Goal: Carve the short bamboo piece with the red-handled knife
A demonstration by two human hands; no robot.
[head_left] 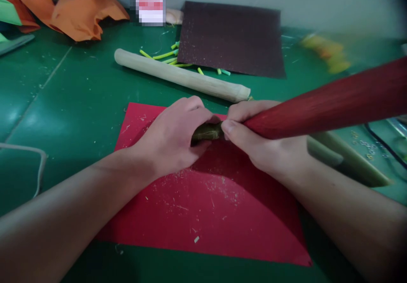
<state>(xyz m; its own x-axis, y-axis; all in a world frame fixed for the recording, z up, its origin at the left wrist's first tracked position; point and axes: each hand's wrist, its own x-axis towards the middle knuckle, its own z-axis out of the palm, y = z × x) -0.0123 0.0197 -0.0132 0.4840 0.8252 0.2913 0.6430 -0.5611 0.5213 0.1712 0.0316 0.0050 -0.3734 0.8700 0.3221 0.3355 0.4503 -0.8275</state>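
Wrapped round a dark olive piece (206, 133), the left hand (174, 134) has it clamped over the far part of a red sheet (203, 215). Against the piece's three o'clock end, the right hand (260, 147) closes on the narrow end of a red rod (327, 98); whether rod and piece join is hidden. From the hands, the sheet's near corners lie at five and between seven and eight o'clock. Green table (73, 100) spreads past its left edge to a pale wire frame (43, 158) at nine.

Forearms enter from eight and four, the left palm down, the right thumb along the rod's tip; the rod slants out between two and three.

At eleven lies a pale stick (181, 76). At twelve, a dark brown sheet (232, 39) partly covers yellow-green strips (165, 56). Orange material (82, 11) sits towards half past ten.
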